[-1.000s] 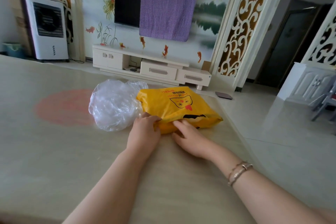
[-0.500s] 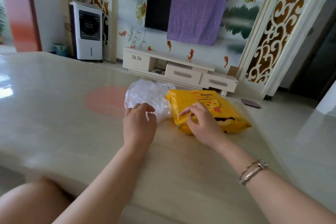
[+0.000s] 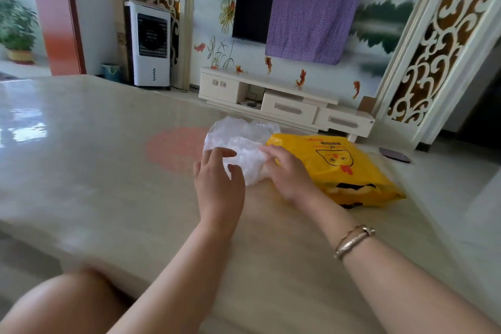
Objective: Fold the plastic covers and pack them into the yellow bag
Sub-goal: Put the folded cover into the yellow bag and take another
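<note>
While both hands are reaching over the pale table, the crumpled clear plastic covers are met at the fingertips: the left hand is spread with loose, straight fingers laid on the near left edge of the bundle and nothing gripped, and the right hand is laid on the bundle's right side, though whether the film is pinched by its fingers cannot be told. Just beyond and between the two sets of fingertips the covers are heaped, with no clear long axis. Touching the bundle, to the right of the right fingers, the yellow bag is lain with its length running away to the right, so the right hand is judged nearer to it. A bracelet is worn on the right wrist. Beyond the table a television half draped in purple cloth, a low white cabinet and an air cooler are seen.
</note>
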